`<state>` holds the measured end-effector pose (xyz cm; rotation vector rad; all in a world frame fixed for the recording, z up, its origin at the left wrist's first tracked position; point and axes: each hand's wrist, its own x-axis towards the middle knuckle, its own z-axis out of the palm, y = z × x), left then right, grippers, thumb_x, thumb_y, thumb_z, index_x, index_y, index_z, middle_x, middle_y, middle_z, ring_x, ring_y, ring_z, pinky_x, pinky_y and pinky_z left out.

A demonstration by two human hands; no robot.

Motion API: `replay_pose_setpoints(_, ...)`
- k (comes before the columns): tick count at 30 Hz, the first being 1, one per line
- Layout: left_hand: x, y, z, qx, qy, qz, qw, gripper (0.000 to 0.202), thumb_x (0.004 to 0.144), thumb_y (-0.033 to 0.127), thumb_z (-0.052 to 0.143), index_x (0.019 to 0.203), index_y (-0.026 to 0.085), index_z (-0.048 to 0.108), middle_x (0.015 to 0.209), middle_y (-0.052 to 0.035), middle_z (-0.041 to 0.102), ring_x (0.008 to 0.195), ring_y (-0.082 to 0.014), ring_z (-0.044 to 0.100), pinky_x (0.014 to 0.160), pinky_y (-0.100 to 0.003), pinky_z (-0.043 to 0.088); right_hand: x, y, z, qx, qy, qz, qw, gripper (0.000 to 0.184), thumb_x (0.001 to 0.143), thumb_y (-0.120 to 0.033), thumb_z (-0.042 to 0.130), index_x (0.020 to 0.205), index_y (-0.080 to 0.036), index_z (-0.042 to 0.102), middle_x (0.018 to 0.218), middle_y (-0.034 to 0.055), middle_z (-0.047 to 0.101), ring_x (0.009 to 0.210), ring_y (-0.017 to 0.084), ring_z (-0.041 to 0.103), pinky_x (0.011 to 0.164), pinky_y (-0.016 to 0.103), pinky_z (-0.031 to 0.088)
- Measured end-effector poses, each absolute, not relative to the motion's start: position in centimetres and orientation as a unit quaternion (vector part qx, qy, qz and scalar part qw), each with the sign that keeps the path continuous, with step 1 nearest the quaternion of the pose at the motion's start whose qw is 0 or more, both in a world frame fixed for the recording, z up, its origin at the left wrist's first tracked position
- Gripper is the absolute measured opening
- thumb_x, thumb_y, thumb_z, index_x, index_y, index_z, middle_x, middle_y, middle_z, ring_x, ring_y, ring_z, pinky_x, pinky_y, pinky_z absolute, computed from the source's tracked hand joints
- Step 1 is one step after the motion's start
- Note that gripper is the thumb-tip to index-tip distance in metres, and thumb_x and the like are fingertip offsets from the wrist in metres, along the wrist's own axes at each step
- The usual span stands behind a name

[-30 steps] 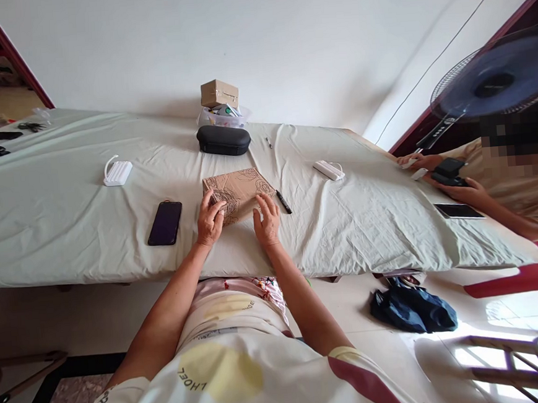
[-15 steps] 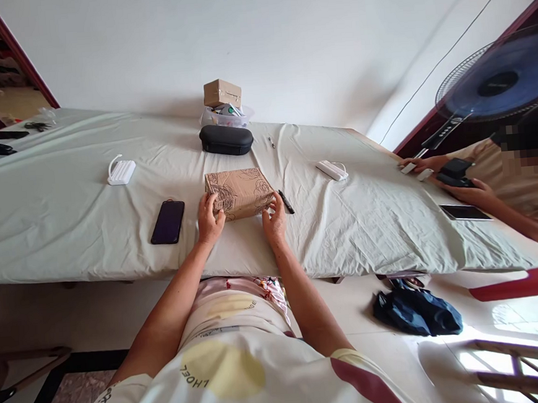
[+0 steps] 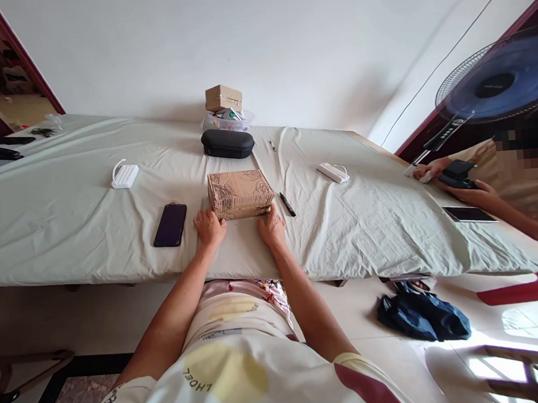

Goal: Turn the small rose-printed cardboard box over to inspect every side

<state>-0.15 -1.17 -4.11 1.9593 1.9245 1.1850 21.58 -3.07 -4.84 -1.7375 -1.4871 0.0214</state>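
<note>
A brown cardboard box [image 3: 241,194] with dark scribbled loops on its top and sides rests on the cloth in front of me. My left hand [image 3: 210,228] grips its near left corner, low down, fingers curled against the side. At the near right corner my right hand [image 3: 272,227] holds the box the same way, with some fingertips hidden behind the cardboard. Just right of the box lies a black marker pen [image 3: 288,204]. To the left of my left hand is a dark smartphone [image 3: 170,225], face up.
Behind the box sit a black zip case [image 3: 228,143], a clear plastic tub [image 3: 244,121] and a smaller carton [image 3: 223,97]. White power banks lie left [image 3: 126,176] and right [image 3: 333,172]. At the right end, another person handles a dark device [image 3: 457,175] beside a tablet [image 3: 468,213] and fan [image 3: 495,85].
Both my hands have slid down from the box's sides to its lower near corners. The box has barely moved. The other person's hand at the right has shifted slightly.
</note>
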Motion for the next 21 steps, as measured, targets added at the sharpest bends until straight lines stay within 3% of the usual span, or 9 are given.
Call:
replay_pose_setpoints(4, -0.1, -1.4, -4.1, 0.653, 0.642, 0.394, 0.074, 0.031, 0.085, 0.02, 0.067, 0.114, 0.012, 0.061, 0.125, -0.0256, 0.066, 0.136, -0.0422, 0.051, 0.117, -0.068, 0.033, 21.6, -3.3, -4.8, -0.694, -0.601, 0.0, 0.397, 0.072, 0.083, -0.025, 0.056, 0.152, -0.012, 0.04, 0.123, 0.0203, 0.07, 0.113, 0.032, 0.063, 0.106, 0.054, 0.046)
replay_pose_setpoints(9, -0.2, -1.1, -3.9, 0.648, 0.65, 0.387, 0.089, 0.029, 0.085, 0.017, 0.067, 0.113, 0.012, 0.062, 0.122, -0.0236, 0.067, 0.131, -0.0387, 0.057, 0.116, -0.063, 0.036, 21.7, -3.2, -4.9, -0.693, -0.592, 0.017, 0.41, 0.072, 0.084, -0.027, 0.054, 0.154, -0.013, 0.04, 0.121, 0.0206, 0.069, 0.114, 0.034, 0.063, 0.107, 0.059, 0.043)
replay_pose_setpoints(15, -0.3, -0.8, -3.9, 0.638, 0.599, 0.476, 0.087, 0.046, 0.094, 0.034, 0.06, 0.134, 0.011, 0.055, 0.129, -0.0242, 0.065, 0.128, -0.037, 0.06, 0.114, -0.056, 0.041, 21.6, -3.0, -4.5, -0.638, -0.573, -0.042, 0.513, 0.072, 0.089, -0.042, 0.06, 0.154, -0.018, 0.04, 0.104, 0.0122, 0.068, 0.101, 0.03, 0.064, 0.098, 0.054, 0.05)
replay_pose_setpoints(21, -0.9, -1.3, -3.2, 0.618, 0.552, 0.558, 0.051, 0.064, 0.102, 0.06, 0.04, 0.141, 0.01, 0.051, 0.128, -0.0233, 0.063, 0.125, -0.0342, 0.06, 0.113, -0.05, 0.044, 21.3, -3.7, -2.7, -0.582, -0.544, -0.054, 0.602, 0.06, 0.094, -0.046, 0.055, 0.146, -0.017, 0.046, 0.101, 0.01, 0.061, 0.098, 0.026, 0.061, 0.103, 0.051, 0.049)
